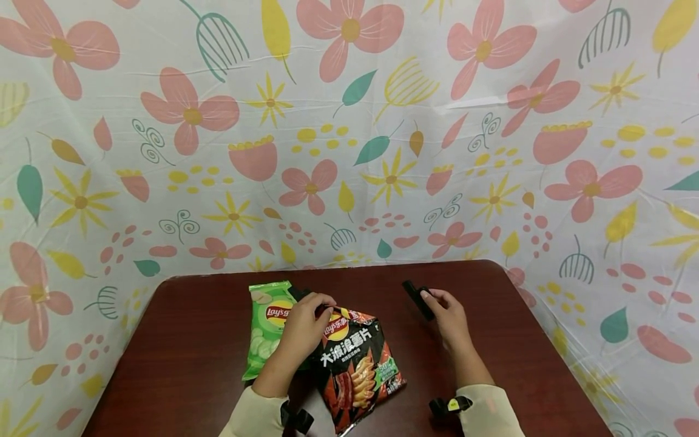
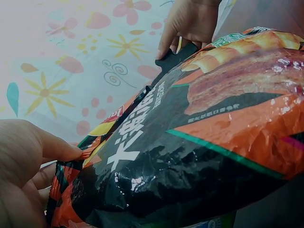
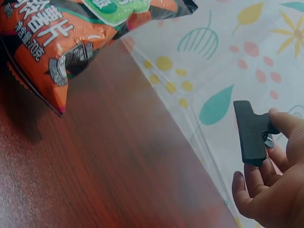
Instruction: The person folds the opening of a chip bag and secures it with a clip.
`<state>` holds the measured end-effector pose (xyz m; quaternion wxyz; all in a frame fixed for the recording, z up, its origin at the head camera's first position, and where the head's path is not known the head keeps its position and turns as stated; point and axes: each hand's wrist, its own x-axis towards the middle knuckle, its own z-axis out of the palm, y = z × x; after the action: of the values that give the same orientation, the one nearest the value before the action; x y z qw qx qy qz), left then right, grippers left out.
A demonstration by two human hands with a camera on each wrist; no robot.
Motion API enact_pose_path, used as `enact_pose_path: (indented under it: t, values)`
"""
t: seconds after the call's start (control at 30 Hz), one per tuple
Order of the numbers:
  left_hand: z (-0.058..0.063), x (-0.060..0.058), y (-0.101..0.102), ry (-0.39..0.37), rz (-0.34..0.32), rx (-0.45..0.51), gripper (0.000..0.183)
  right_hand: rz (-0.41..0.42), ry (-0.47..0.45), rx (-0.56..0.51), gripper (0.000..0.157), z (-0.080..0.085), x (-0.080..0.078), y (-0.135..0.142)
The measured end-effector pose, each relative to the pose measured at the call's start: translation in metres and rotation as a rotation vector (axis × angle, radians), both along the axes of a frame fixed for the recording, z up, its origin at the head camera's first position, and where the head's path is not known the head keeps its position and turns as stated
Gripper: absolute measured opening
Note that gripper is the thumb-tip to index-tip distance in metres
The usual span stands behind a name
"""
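Observation:
My left hand (image 1: 299, 331) pinches the top corner of a black and orange Lay's potato chip bag (image 1: 357, 358), thumb on its front in the left wrist view. The bag looks puffed up, and its top edge is folded near the fingers (image 2: 61, 147). Off to the bag's right, my right hand (image 1: 452, 318) grips a black bag clip (image 3: 250, 133) between thumb and fingers, its long flat jaw pointing away from the palm. Behind my left hand lies a green Lay's chip bag (image 1: 263, 337), partly hidden by that hand and the black bag.
A second black clip (image 1: 297, 293) shows at the green bag's upper right, partly covered by my left hand. The dark reddish wooden table (image 1: 185, 352) ends at a flower-print sheet (image 1: 393, 133) hanging behind it. Black straps (image 1: 450, 405) circle both wrists.

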<state>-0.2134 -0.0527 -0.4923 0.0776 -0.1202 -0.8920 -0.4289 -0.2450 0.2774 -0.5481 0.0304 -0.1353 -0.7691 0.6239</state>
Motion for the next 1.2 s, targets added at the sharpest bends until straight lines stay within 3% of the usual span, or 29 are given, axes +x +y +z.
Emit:
enact_pose_path:
  t: [0.6,0.97,1.2]
  values:
    - [0.001,-0.001,0.001,0.0,0.002,-0.022,0.01,0.08,0.054,0.017,0.052,0.001,0.002,-0.01]
    - [-0.001,-0.001,0.002,0.013,0.007,-0.014,0.01,0.193,0.07,0.046,0.046,0.002,0.005,-0.016]
    - [0.001,0.0,0.002,0.0,0.0,-0.017,0.012,0.261,0.082,0.026,0.04,0.012,0.008,-0.022]
